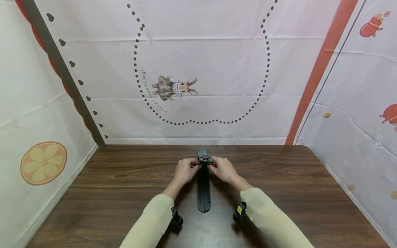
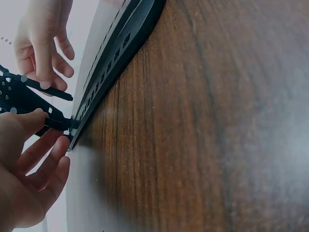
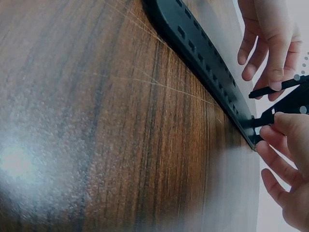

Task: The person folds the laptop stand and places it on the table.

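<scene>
A black folding stand [image 1: 203,193], which looks like a laptop stand, lies lengthwise on the table with its long slotted base toward me. Near its far end a hinged upper part [image 1: 204,159] is raised off the base. My left hand [image 1: 185,170] pinches the left arm of that part between thumb and fingers. On the opposite side my right hand [image 1: 224,168] pinches the right arm. The left wrist view shows the row of notches along the base [image 2: 108,60] and the left hand [image 2: 29,179] close to the hinge. Fingers partly hide the arms' ends.
The stand rests on a dark wood-grain table [image 1: 130,193]. A white printed cloth [image 1: 217,69] hangs behind the table and along both sides. Small black wrist cameras [image 1: 176,218] sit at both sleeves, low above the tabletop.
</scene>
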Tool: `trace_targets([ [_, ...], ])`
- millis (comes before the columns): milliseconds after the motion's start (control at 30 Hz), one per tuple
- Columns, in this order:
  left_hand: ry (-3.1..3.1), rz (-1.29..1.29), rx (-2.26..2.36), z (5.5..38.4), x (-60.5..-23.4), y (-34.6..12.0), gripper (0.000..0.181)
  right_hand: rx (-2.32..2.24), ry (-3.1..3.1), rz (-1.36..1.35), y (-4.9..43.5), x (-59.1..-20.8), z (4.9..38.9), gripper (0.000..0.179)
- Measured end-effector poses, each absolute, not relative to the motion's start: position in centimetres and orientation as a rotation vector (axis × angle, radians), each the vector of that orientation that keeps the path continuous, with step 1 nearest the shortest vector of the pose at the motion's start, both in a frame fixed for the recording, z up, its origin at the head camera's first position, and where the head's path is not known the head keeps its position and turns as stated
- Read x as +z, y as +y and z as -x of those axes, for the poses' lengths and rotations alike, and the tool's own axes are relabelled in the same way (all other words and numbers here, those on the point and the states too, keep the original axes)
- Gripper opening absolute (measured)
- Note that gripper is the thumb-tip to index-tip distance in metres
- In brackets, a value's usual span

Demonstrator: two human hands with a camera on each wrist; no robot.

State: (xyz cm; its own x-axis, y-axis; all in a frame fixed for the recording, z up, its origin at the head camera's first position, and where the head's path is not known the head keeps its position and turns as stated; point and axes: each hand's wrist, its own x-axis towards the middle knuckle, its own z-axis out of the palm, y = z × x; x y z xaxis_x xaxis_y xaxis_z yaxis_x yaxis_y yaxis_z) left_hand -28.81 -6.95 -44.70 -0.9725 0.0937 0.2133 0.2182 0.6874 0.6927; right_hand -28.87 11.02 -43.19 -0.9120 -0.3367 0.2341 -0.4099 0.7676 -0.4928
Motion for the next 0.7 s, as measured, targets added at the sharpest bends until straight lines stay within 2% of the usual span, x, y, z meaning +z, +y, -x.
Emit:
trace_targets([
  [200,-2.743,0.241,-1.126,29.11,-44.67,-6.87,0.003,0.749,-2.762,-0.596,11.19,-43.27,29.14,0.011],
  [700,-2.761,0.173,-1.085,29.47,-44.18,-6.72,0.011,0.721,-2.680,-0.574,10.98,-43.47,29.50,0.005],
])
